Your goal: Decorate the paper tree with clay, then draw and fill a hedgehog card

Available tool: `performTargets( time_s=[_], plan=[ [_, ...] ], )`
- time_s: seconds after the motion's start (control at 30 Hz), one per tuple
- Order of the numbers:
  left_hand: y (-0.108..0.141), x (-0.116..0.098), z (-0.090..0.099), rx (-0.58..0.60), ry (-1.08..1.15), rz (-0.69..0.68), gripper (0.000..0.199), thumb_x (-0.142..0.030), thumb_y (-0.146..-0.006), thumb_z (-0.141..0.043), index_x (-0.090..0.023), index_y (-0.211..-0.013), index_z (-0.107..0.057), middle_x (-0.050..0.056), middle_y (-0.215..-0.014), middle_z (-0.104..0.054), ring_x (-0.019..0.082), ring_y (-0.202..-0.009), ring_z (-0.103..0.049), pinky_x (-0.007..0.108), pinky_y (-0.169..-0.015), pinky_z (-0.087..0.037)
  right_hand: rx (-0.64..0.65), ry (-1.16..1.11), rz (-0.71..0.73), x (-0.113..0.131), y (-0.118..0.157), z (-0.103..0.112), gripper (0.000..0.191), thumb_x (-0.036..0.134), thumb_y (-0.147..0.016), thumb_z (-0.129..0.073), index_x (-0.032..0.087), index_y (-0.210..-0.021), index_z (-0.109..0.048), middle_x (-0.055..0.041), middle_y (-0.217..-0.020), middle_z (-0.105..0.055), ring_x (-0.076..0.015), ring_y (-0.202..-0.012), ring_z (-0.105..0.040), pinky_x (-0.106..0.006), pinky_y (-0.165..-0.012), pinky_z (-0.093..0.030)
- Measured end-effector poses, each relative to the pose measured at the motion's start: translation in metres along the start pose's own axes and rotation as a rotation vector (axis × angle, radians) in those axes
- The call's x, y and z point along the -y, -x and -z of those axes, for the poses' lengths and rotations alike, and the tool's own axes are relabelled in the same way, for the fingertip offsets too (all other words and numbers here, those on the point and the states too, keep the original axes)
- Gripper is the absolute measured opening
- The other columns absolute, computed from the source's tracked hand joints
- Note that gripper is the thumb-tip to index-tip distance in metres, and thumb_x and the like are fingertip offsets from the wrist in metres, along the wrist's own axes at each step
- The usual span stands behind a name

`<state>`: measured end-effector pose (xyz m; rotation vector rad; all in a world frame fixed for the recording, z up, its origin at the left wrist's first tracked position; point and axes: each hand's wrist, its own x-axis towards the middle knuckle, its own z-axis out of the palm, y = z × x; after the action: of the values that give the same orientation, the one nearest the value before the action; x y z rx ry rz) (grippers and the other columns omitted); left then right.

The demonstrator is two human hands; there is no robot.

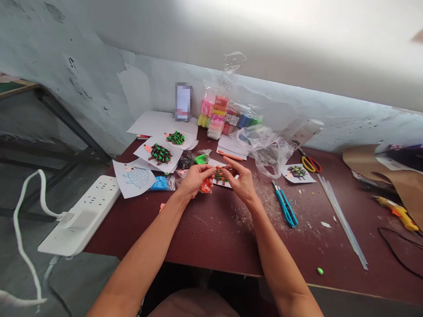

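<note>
In the middle of the table lies a white card (228,185) with a clay hedgehog (220,175) of dark spikes and orange dots. My left hand (195,179) is at its left side, thumb and forefinger pinched together; orange clay (205,186) in clear wrapping shows under the curled fingers. Over the hedgehog's right side is my right hand (243,178), thumb and fingertips bent inward close to the dots. Whatever small piece these fingertips pinch is too small to make out. An orange stick-shaped tool (230,155) lies behind the hands.
Hedgehog cards (158,154) and a blue drawing (137,178) lie left, near blue clay (161,182) and green clay (201,159). Bagged clay (220,116) stands behind. Rightward are a cutter (284,204), scissors (310,163), glue sticks (343,222) and a glue gun (398,212). A power strip (82,211) adjoins the left edge.
</note>
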<state>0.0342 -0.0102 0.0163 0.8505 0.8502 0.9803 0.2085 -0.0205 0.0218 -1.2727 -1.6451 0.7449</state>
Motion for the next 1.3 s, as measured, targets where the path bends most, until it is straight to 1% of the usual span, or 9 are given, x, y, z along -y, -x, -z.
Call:
performTargets(
  time_s=[0.1, 0.17, 0.27, 0.43, 0.57, 0.7, 0.87, 1.1, 1.3],
  plan=[
    [0.001, -0.001, -0.001, -0.018, -0.047, -0.012, 0.042, -0.044, -0.068, -0.089, -0.012, -0.080, -0.066, -0.004, -0.064, -0.058, 0.007, -0.042, -0.054, 0.019, -0.037, -0.043, -0.028, 0.009, -0.046, 0.002, -0.001, 0.001, 0.037, 0.048, -0.088, -0.064, 0.016, -0.103, -0.076, -0.0034, -0.080, -0.070, -0.0121, -0.060, -0.053, -0.026, -0.058, -0.044],
    [0.002, -0.002, -0.003, -0.026, -0.096, 0.002, 0.036, -0.039, -0.072, -0.087, -0.012, -0.082, -0.067, -0.004, -0.063, -0.058, 0.007, -0.042, -0.054, 0.019, -0.037, -0.043, 0.000, 0.007, -0.054, 0.003, -0.001, 0.001, 0.038, 0.047, -0.085, -0.067, 0.016, -0.104, -0.074, -0.0046, -0.085, -0.071, -0.0123, -0.062, -0.055, -0.026, -0.059, -0.045],
    [0.004, -0.004, -0.006, -0.020, -0.162, 0.037, 0.023, -0.030, -0.080, -0.080, -0.011, -0.086, -0.068, -0.004, -0.063, -0.057, 0.008, -0.042, -0.055, 0.019, -0.037, -0.043, 0.070, 0.030, -0.030, 0.004, 0.000, 0.000, 0.036, 0.038, -0.083, -0.068, 0.017, -0.111, -0.072, -0.0055, -0.094, -0.073, -0.0126, -0.066, -0.057, -0.027, -0.063, -0.047],
    [0.008, -0.008, -0.008, 0.012, -0.273, 0.071, 0.011, -0.020, -0.088, -0.070, -0.009, -0.090, -0.071, -0.004, -0.059, -0.058, 0.006, -0.041, -0.054, 0.015, -0.039, -0.041, 0.090, 0.188, 0.011, 0.007, 0.002, -0.003, 0.011, 0.024, -0.082, -0.063, 0.019, -0.087, -0.071, -0.0043, -0.089, -0.072, -0.0134, -0.068, -0.056, -0.027, -0.067, -0.046],
    [0.009, -0.011, -0.009, -0.009, -0.305, 0.089, 0.016, -0.015, -0.092, -0.063, -0.009, -0.104, -0.071, -0.005, -0.058, -0.057, 0.007, -0.040, -0.053, 0.016, -0.039, -0.042, 0.071, 0.261, 0.042, 0.007, -0.001, 0.002, 0.008, 0.024, -0.080, -0.061, 0.020, -0.080, -0.067, -0.0036, -0.085, -0.069, -0.0140, -0.068, -0.055, -0.027, -0.067, -0.044],
    [0.007, -0.012, -0.009, -0.098, -0.398, 0.107, 0.023, -0.011, -0.095, -0.054, -0.009, -0.111, -0.071, -0.007, -0.057, -0.052, 0.006, -0.036, -0.049, 0.016, -0.035, -0.039, -0.029, 0.351, -0.018, -0.003, -0.013, 0.020, 0.010, 0.024, -0.078, -0.059, 0.019, -0.080, -0.067, -0.0029, -0.079, -0.068, -0.0150, -0.067, -0.055, -0.027, -0.067, -0.042],
    [0.003, -0.011, -0.004, -0.154, -0.502, 0.092, 0.023, -0.007, -0.096, -0.051, -0.007, -0.108, -0.071, -0.007, -0.056, -0.051, 0.005, -0.034, -0.048, 0.014, -0.033, -0.036, 0.047, 0.546, -0.030, -0.015, -0.025, 0.035, 0.013, 0.021, -0.079, -0.058, 0.020, -0.082, -0.070, -0.0033, -0.080, -0.070, -0.0158, -0.067, -0.057, -0.027, -0.065, -0.040],
    [-0.001, -0.003, 0.005, -0.149, -0.543, 0.090, 0.022, -0.010, -0.095, -0.055, -0.008, -0.109, -0.071, -0.006, -0.056, -0.054, 0.006, -0.035, -0.051, 0.014, -0.035, -0.037, 0.215, 0.690, 0.094, -0.022, -0.039, 0.031, 0.017, 0.017, -0.083, -0.056, 0.020, -0.088, -0.073, -0.0057, -0.090, -0.072, -0.0185, -0.078, -0.060, -0.027, -0.072, -0.042],
    [-0.004, 0.001, 0.009, -0.116, -0.544, 0.163, 0.032, -0.012, -0.092, -0.057, -0.010, -0.122, -0.067, -0.006, -0.056, -0.055, 0.007, -0.034, -0.049, 0.016, -0.037, -0.038, 0.215, 0.695, 0.004, -0.035, -0.047, 0.030, 0.014, 0.018, -0.082, -0.060, 0.019, -0.085, -0.074, -0.0051, -0.084, -0.073, -0.0177, -0.074, -0.060, -0.027, -0.070, -0.042]
  ],
)
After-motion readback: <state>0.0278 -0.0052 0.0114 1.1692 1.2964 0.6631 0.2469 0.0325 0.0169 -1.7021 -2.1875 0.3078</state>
